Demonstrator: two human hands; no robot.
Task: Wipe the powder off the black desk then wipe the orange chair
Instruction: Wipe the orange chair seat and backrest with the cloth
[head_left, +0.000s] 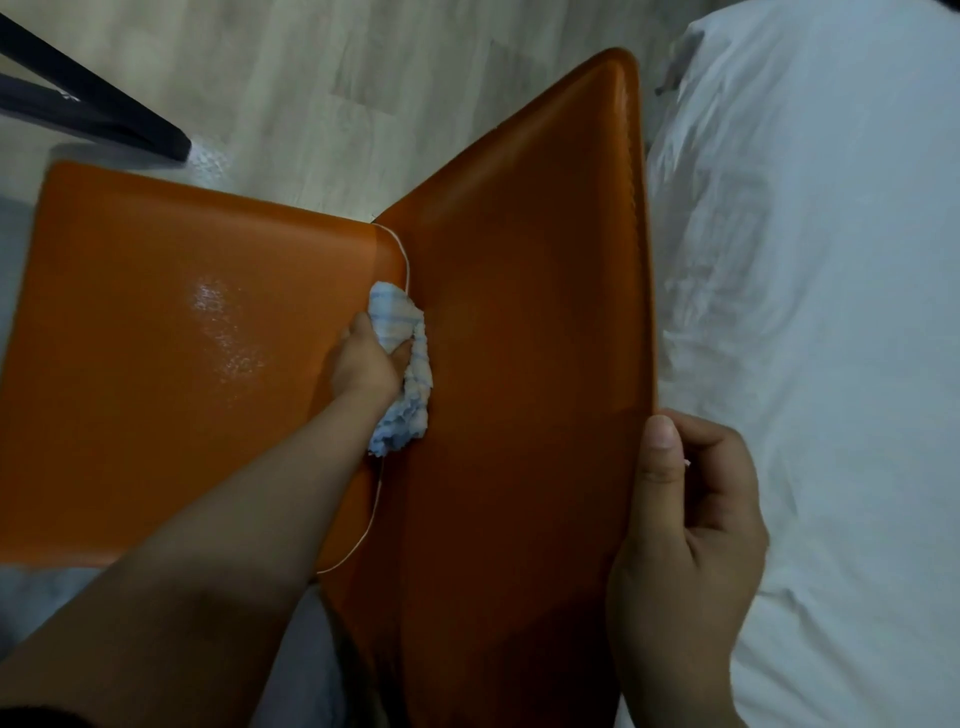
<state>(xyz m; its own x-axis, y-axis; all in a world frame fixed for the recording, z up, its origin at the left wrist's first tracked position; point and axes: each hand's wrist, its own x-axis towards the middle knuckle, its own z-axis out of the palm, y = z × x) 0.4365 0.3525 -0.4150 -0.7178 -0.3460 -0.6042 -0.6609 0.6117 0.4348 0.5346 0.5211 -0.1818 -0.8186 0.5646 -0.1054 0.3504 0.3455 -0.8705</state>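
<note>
The orange chair (519, 322) fills the middle of the head view, its seat on the left with a wet shine and its backrest rising on the right. My left hand (366, 358) grips a crumpled white-and-blue cloth (402, 374) and presses it where the seat meets the backrest. My right hand (685, 530) holds the backrest's top edge, thumb on the front face and fingers curled behind. The black desk shows only as a dark leg (104, 104) at the upper left.
A bed with white sheets (831, 312) lies directly right of the chair back. Pale wood-look floor (363, 78) runs beyond the chair. The dark desk leg slants down to the floor near the seat's far left corner.
</note>
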